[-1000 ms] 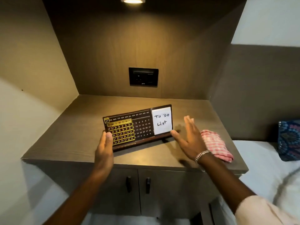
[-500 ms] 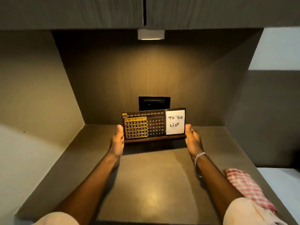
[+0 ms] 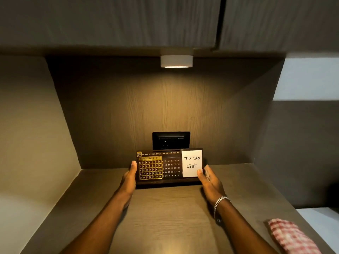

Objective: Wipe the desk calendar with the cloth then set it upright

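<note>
The dark wooden desk calendar [image 3: 169,166] stands upright near the back wall of the desk, with a gold date frame on its left and a white "To Do List" card on its right. My left hand [image 3: 130,177] presses flat against the calendar's left end, thumb on the front edge. My right hand [image 3: 209,177] is at the right end, thumb touching the white card, fingers spread slightly off the side. The red-and-white checked cloth [image 3: 291,235] lies folded on the desk at the lower right, away from both hands.
A black socket plate [image 3: 171,140] sits on the back wall just behind the calendar. A round lamp [image 3: 176,61] glows under the overhead cabinets [image 3: 128,21]. Side walls close in the desk top [image 3: 165,217] left and right; white bedding shows at the far right edge.
The calendar has gone from mid-desk back to the wall, held between both hands. My right-hand fingers have now loosened from its end. The view has tilted upward.
</note>
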### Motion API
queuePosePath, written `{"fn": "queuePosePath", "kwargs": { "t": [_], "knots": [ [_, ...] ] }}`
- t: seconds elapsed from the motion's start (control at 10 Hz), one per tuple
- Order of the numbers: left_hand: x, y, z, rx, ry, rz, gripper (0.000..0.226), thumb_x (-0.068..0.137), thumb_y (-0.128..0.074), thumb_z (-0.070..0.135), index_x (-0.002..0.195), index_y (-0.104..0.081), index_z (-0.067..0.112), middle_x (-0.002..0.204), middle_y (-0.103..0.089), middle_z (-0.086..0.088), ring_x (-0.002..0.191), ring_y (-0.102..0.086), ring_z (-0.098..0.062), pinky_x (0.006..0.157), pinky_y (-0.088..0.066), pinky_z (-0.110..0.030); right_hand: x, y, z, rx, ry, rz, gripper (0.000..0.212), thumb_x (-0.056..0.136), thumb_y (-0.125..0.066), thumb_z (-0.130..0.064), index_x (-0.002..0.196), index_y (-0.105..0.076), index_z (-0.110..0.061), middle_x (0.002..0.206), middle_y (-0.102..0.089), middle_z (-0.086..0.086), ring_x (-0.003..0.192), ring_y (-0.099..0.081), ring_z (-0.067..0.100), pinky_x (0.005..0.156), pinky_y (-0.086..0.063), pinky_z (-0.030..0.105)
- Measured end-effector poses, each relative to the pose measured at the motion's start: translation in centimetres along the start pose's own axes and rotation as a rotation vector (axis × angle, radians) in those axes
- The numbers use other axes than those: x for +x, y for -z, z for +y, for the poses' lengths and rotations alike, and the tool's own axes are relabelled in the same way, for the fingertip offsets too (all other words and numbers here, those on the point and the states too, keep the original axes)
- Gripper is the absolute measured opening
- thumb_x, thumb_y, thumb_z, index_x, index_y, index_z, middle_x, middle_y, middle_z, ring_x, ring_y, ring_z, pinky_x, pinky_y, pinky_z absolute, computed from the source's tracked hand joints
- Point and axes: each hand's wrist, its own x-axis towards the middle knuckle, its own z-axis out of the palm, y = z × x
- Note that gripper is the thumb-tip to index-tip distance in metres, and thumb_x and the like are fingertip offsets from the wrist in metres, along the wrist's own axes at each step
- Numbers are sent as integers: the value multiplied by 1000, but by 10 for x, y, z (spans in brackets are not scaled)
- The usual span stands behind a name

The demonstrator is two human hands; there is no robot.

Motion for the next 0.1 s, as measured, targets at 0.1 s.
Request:
{"fn": "queuePosePath", "kwargs": {
  "t": [0.1],
  "knots": [
    [-29, 1, 21, 192, -104, 175, 62, 97, -35, 54, 149, -31, 20, 154, -36, -9, 139, -36, -25, 103, -22, -27, -34, 14, -32, 172, 236, 108, 63, 90, -64, -24, 146, -36, -20, 153, -40, 11, 139, -40, 23, 111, -35, 34]
  ]
}}
